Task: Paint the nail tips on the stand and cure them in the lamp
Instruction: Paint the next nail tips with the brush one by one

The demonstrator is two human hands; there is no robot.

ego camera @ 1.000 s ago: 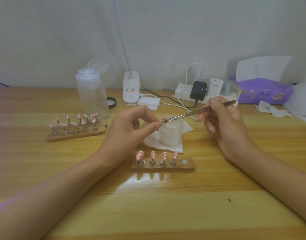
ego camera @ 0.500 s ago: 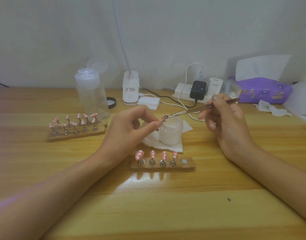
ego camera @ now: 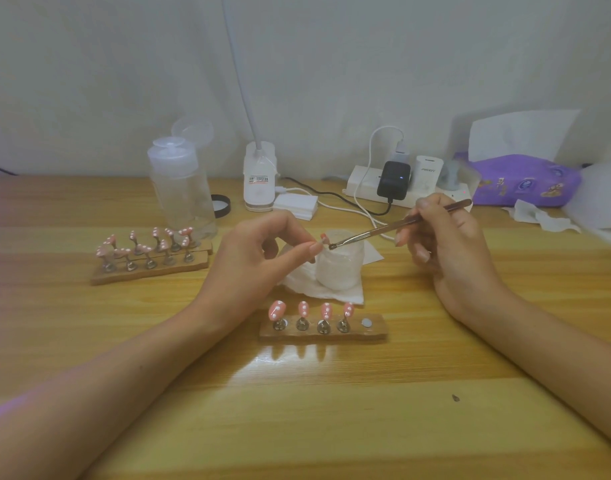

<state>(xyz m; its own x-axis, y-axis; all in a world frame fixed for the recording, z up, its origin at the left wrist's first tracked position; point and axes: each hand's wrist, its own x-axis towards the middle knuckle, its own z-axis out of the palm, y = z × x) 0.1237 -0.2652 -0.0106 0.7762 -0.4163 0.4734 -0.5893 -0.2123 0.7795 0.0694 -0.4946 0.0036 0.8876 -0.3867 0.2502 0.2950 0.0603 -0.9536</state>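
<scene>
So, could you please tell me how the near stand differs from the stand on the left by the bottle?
The near stand carries four nail tips and one bare magnet at its right end; the left stand holds more tips, in two rows. The near stand lies square to the camera; the left stand sits angled. Both are wooden and hold pink tips with white dots.

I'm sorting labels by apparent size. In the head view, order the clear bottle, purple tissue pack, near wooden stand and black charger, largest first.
1. clear bottle and purple tissue pack: they look about alike, so unranked.
2. near wooden stand, helped by being closest to the camera.
3. black charger, smallest.
</scene>
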